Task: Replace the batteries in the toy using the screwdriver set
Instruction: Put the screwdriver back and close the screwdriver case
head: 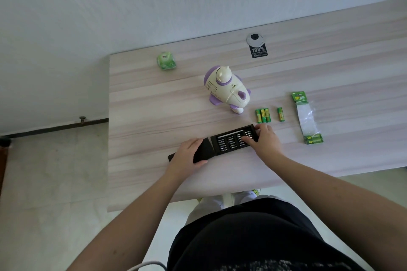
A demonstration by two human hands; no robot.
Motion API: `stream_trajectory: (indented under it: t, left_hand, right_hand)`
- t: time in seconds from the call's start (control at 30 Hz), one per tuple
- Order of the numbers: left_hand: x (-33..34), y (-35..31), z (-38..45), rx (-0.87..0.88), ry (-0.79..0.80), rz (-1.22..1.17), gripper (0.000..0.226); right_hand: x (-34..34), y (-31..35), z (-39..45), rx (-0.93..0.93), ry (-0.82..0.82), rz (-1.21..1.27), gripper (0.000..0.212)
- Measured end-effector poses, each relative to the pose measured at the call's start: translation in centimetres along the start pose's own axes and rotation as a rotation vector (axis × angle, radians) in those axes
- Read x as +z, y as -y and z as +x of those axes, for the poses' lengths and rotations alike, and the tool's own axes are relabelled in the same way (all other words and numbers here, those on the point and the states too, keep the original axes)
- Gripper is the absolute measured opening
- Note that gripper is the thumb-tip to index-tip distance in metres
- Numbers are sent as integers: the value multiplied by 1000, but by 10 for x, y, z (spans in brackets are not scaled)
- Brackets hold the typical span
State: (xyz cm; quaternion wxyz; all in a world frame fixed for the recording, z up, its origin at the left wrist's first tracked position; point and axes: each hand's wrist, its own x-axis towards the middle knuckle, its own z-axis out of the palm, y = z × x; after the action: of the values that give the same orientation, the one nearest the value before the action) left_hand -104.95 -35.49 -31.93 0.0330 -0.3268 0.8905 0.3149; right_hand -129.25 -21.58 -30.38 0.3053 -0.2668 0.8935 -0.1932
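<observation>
While my left hand (190,153) grips the black cover (202,152) of the screwdriver set (233,141), thumb curled round its near edge, my right hand (265,138) lies over the right end of the open bit tray, fingers bent down among the rows; whether they pinch a bit I cannot tell. The set lies near me on the table (143,116), its long axis running left to right, slightly tilted. The toy (226,89) stands farther off, just left of my right hand's line, so I judge the right hand nearer for reaching it. Three batteries (263,115) lie together just beyond my right fingers, a fourth battery (280,114) apart to their right, the battery pack (307,116) farther right.
</observation>
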Motion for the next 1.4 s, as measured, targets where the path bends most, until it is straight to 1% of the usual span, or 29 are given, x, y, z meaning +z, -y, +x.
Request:
stream_trajectory:
  t: [0.27, 0.53, 0.77, 0.87, 1.1, 1.27, 1.4]
  left_hand:
    - [-1, -5, 6, 36, 52, 57, 71]
    - [1, -8, 6, 55, 47, 67, 75]
    - [0, -10, 8, 66, 46, 93, 71]
    - [-2, -12, 11, 52, 70, 125, 70]
    - [-4, -20, 19, 72, 125, 185, 71]
    - [-6, -23, 21, 78, 134, 187, 71]
    - [-5, -27, 25, 72, 127, 184, 70]
  right_hand:
    - [-2, -1, 2, -28, 12, -15, 59]
    - [-2, -1, 3, -47, 21, -38, 60]
    - [-2, -1, 1, -49, 16, -62, 60]
    - [-3, 0, 0, -47, 18, -69, 59]
    - [-3, 5, -2, -67, 44, -152, 50]
    - [-5, 11, -3, -87, 30, -158, 38]
    - [-11, 13, -7, -162, 90, -272, 32]
